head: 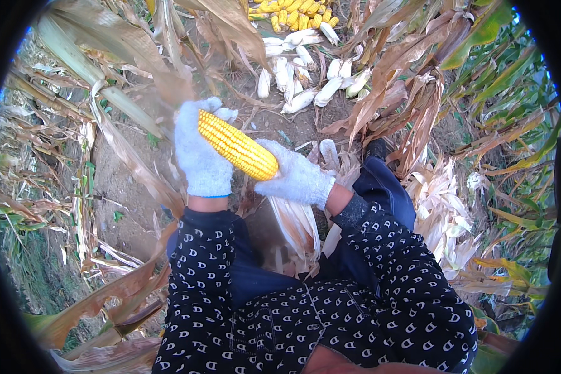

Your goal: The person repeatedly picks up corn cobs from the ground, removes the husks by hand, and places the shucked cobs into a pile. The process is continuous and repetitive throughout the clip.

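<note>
A bare yellow ear of corn (238, 146) lies slantwise between my two gloved hands. My left hand (200, 149), in a white knit work glove, wraps its upper left end. Around the lower right end, at the stalk base, closes my right hand (295, 173) in a matching glove. Pale dry husk leaves (297, 224) hang below my right hand; whether they are still joined to the ear is hidden by the glove.
Several unhusked ears (299, 79) lie on the soil ahead, with a pile of husked yellow ears (299, 14) beyond them. Stripped husks (442, 215) are heaped at my right. Dry corn stalks (75, 56) lean in from the left, and leafy ones (505, 89) stand at the right.
</note>
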The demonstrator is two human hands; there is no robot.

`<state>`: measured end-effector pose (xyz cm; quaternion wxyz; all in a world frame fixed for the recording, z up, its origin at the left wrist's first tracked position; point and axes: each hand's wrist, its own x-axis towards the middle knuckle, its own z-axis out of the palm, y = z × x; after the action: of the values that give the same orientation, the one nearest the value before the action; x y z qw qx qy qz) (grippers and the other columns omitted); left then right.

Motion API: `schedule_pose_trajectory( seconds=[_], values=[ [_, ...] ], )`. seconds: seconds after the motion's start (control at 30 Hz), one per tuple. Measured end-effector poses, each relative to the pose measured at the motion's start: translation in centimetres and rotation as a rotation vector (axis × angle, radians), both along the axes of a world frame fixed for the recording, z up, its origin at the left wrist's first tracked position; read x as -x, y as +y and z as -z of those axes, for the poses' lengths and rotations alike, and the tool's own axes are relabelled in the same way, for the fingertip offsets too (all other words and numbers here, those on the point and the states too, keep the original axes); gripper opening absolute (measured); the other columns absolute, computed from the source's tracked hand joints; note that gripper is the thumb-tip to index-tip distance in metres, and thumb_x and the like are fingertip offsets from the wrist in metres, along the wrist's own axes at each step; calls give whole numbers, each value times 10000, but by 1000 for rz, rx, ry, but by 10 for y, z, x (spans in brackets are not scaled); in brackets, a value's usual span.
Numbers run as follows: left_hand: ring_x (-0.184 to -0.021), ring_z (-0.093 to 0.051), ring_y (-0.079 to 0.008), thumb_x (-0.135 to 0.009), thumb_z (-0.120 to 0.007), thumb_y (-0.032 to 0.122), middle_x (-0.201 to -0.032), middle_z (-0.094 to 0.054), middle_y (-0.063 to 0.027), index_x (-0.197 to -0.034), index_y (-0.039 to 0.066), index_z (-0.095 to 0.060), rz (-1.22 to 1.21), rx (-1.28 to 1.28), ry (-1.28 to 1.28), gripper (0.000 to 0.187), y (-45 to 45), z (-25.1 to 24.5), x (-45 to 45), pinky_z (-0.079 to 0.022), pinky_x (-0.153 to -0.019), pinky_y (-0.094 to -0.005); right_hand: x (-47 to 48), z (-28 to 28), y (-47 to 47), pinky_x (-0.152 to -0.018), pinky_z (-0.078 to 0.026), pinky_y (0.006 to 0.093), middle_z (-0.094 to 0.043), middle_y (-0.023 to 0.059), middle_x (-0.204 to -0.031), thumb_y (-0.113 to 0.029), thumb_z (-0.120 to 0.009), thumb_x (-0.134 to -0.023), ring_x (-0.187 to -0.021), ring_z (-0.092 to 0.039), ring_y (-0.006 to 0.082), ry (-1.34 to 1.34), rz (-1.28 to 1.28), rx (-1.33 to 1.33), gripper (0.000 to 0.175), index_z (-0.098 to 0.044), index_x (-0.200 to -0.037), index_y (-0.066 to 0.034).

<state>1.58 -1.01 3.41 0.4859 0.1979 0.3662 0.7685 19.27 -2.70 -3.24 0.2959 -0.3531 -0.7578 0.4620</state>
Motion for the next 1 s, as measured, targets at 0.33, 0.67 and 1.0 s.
schedule_pose_trajectory(
  seconds=[0.33, 0.67, 1.0],
  values=[
    [-840, -700, -254, -980, -574, 242, -992, -669, -116, -1016, 13, -625, 40, -80, 249, 237, -7, 1, -11, -560, -741, -346, 9, -6, -8, -972, -516, 406, -664, 205, -1209, -417, -837, -761, -1133, -656, 354, -90, 76, 167, 727, -564, -1325, -50],
    [-833, -688, -170, -915, -681, 46, -965, -692, -85, -1054, 27, -616, 110, -194, 355, 154, -22, 1, -31, -580, -757, -302, 15, 36, -6, -973, -523, 378, -688, 156, -1198, -320, -783, -844, -1103, -673, 310, 65, 42, 185, 534, -620, -1270, -42],
    [-888, -684, -202, -811, -731, -25, -972, -679, -100, -1056, 42, -617, 69, -280, 875, 279, -37, 1, -44, -579, -825, -343, 12, 50, -3, -926, -542, 418, -715, 131, -1143, -324, -674, -919, -1029, -688, 311, -212, -12, -215, 369, -668, -1189, -72]
  ],
)
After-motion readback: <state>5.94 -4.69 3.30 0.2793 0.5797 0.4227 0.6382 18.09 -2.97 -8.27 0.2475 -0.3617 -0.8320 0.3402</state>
